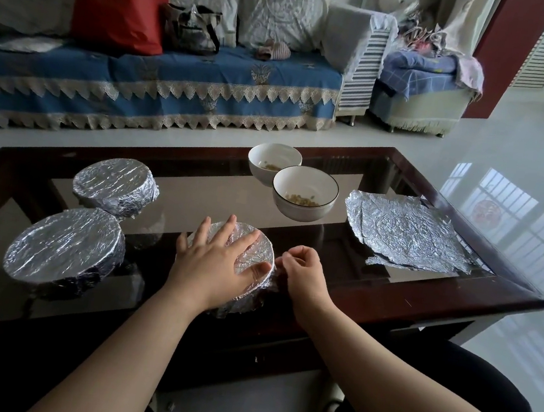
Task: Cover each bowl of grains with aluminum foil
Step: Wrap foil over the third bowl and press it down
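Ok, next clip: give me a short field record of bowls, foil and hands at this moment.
covered bowls: three; far left bowl, near left bowl, centre bowl
open bowls: two, front bowl, back bowl, both with a few grains
spare foil: crumpled sheets flat on the glass table, right side
left hand: flat on the centre bowl's foil top
right hand: fingers curled at that bowl's right rim; grip unclear

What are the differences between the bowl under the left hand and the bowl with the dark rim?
The bowl under the left hand is wrapped in foil, contents hidden; the dark-rimmed bowl is open, showing a few grains. The left hand presses flat on the first; nothing touches the second. The first sits nearer the person. Both stand upright on the glass table.
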Demonstrator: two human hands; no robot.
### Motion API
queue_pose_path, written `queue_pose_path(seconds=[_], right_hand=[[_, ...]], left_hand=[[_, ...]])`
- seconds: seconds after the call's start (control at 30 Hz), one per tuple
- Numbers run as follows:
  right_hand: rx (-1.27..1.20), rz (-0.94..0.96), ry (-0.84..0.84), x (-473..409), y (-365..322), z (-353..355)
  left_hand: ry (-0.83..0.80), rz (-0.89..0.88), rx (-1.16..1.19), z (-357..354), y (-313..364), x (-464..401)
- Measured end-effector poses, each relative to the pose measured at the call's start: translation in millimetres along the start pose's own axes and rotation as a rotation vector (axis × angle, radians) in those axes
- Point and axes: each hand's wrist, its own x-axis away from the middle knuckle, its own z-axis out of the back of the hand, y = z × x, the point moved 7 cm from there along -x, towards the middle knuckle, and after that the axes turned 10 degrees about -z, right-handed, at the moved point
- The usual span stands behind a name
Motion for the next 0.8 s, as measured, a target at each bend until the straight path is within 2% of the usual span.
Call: queue_pose_path(seconds=[0.07,0.13,0.2,0.33,0.43,0.5,0.6,0.73,0.8], right_hand=[[-0.072,-0.021,-0.100,6,0,-4],[0.018,0.001,-0.180,11,3,-10],[0.094,0.044,-0.228,15,6,-13],[0.011,0.078,-0.271,16,1,-14],[-0.036,0.073,-0.280,14,0,-14],[-0.055,0.061,-0.300,13,1,-16],[-0.079,0.043,-0.343,13,-1,-17],[-0.193,-0.014,-0.452,15,1,-20],[-0.254,-0.048,-0.453,15,5,-20]], left_hand=[[0.011,0.030,0.017,1,0,1],[0.024,0.078,0.031,2,2,3],[0.037,0.135,0.044,2,6,4],[-0.003,0.184,0.125,3,8,5],[-0.009,0.121,0.024,10,2,7],[0.037,0.009,-0.067,14,4,6],[0.064,-0.132,-0.043,11,10,3],[0.010,-0.127,0.003,0,7,0],[0.014,-0.120,0.003,0,7,-1]])
